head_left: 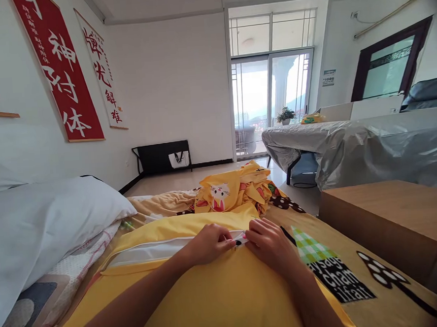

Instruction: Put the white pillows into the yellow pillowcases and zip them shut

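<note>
A plump yellow pillow cover fills the lower middle of the head view. Its long opening bares a strip of white inner pillow, which runs from the left up to my hands. My left hand is closed, thumb and fingers pinching the edge of that opening beside a small black spot. Just to its right, my right hand also pinches the edge, with its fingers curled. The two sets of fingertips are close together but apart. Whether they hold a zipper pull is too small to tell.
Crumpled yellow bedding with a cat print lies beyond the cover on a patterned tan blanket. White pillows are on the left. To the right stand a wooden box-like piece and a plastic-covered table.
</note>
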